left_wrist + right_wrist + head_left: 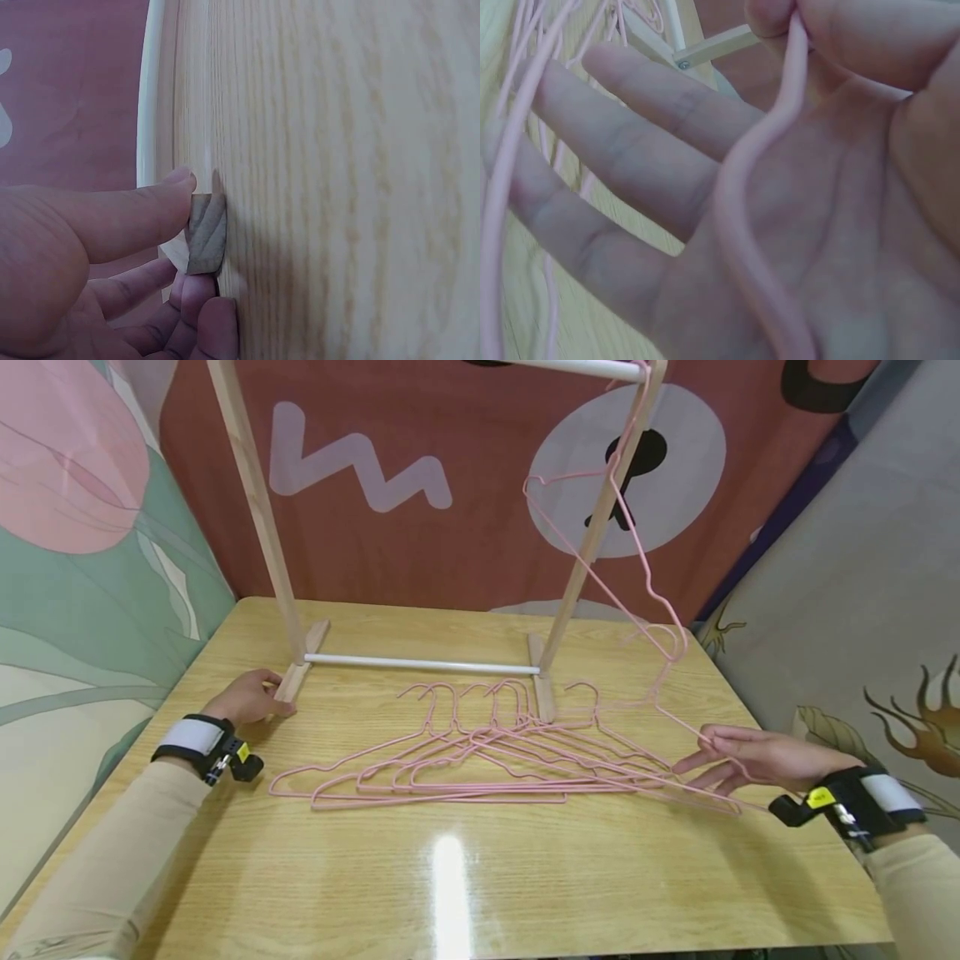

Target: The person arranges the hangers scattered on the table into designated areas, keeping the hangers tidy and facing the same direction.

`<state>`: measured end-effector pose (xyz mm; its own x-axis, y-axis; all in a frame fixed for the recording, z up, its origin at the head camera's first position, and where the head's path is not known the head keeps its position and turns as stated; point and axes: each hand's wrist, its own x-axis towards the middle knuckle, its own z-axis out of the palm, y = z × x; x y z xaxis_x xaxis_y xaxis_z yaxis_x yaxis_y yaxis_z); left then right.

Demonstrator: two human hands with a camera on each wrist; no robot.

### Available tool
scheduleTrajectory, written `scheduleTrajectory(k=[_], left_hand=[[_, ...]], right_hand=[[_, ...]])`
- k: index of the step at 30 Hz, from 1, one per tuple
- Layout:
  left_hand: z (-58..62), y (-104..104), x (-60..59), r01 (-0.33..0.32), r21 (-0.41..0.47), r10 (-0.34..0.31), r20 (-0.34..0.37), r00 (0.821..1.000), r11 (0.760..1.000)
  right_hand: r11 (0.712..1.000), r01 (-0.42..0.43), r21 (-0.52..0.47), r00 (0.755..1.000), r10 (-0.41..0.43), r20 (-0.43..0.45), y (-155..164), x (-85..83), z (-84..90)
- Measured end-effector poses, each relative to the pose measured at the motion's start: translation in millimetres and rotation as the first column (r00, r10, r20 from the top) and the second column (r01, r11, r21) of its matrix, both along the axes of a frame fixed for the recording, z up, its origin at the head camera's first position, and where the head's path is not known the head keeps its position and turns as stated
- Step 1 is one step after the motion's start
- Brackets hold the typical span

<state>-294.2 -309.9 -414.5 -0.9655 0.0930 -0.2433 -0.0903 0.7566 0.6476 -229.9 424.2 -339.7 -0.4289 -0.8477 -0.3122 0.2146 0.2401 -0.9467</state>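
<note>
Only the wrist views show the right hand [795, 225] pinching a hanger [742, 225], the left hand [97, 277] gripping the rack foot [206, 232].

Light oak-grain wooden table [480, 877], lower half of the head view: smooth, glossy laminate-like top with a bright glare streak at lower centre. Rack at upper centre: pale bare-wood uprights and feet [294, 681], matt with visible grain at the cut end [206, 234] in the left wrist view, joined by a smooth white rod [420, 664] with a dull sheen. Thin pink wire hangers [480, 760], mid-frame, look smoothly coated and slightly satin, the lifted one [739, 225] round and even across the palm; backdrop [420, 552] behind is matt printed cloth.
</note>
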Motion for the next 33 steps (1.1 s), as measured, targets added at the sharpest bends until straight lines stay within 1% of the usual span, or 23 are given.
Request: scheduleTrajectory(k=[5,13,18,25,29,33], left_hand=[[0.6,0,0.4,-0.004,-0.004,0.004,0.015,1.000,1.000],[2.5,0,1.7,0.012,-0.019,-0.012,0.004,1.000,1.000],[2.0,0,2.1,0.010,-0.011,-0.009,0.008,1.000,1.000],[-0.2,-1,1.9,0.006,-0.012,-0.006,0.006,1.000,1.000],[-0.4,-1,2.3,0.010,-0.008,-0.010,-0.007,1.000,1.000],[0.3,-1,2.8,0.009,-0.002,-0.009,-0.009,1.000,1.000]], right_hand=[[1.000,0.016,0.001,1.000,-0.016,-0.021,-7,-2.5,-5.3],[1.000,0.020,0.006,0.996,-0.019,-0.090,-21,-6.6,-8.7],[0.999,0.033,0.023,0.994,-0.030,-0.107,-36,-9.0,-12.2],[0.994,0.064,0.086,0.981,-0.046,-0.189,-59,-11.5,-14.2],[0.988,0.101,0.118,0.970,-0.072,-0.233,-72,-11.7,-13.5],[0.984,0.134,0.114,0.964,-0.103,-0.244,-85,-11.6,-15.3]])
